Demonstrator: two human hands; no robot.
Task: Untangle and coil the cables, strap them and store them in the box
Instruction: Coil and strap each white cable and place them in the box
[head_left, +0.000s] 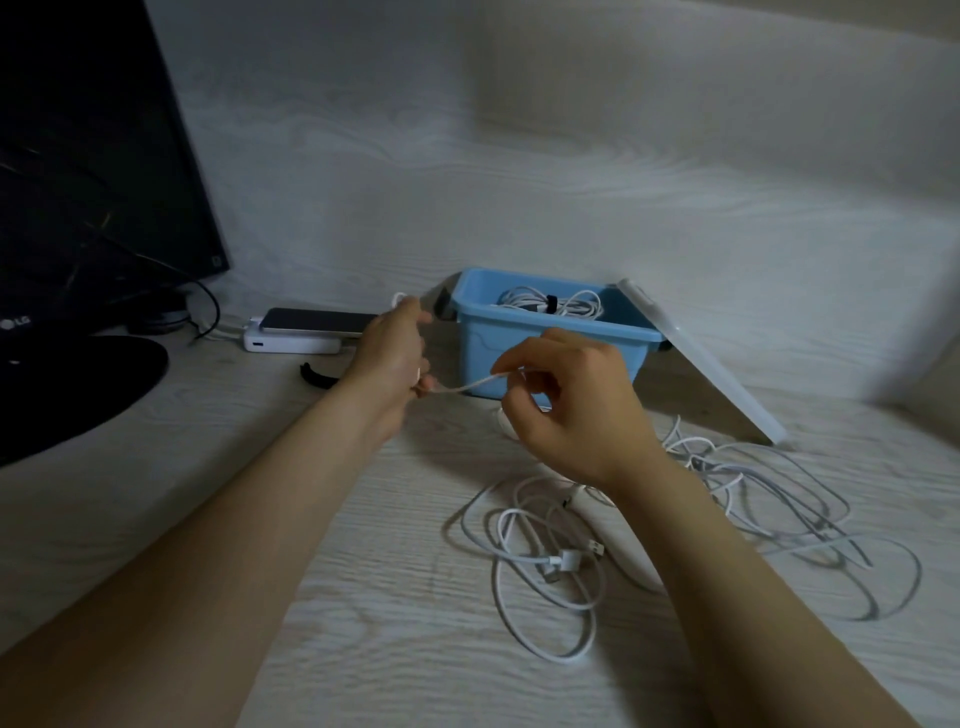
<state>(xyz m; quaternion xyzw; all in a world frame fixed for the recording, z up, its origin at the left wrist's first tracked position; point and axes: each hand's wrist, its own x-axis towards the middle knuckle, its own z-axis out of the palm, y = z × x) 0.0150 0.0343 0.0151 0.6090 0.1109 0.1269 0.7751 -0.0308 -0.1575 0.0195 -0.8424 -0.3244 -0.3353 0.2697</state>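
Cable (470, 385) is held stretched before the box (483, 353), near the desk (363, 571) back edge: left hand (395, 348) fingers are curled round it, right hand (576, 410) fingertips are pinched on it. Strapped coil (550, 304) is seen in box; tangle (558, 560) toward right edge.

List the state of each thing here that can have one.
blue box: open, lid off.
lid: leaning on the box.
coiled cable: strapped, inside the box.
held cable: stretched between both hands.
left hand: grips it.
right hand: pinches it.
loose cables: tangled, unstrapped.
black strap: lying unused.
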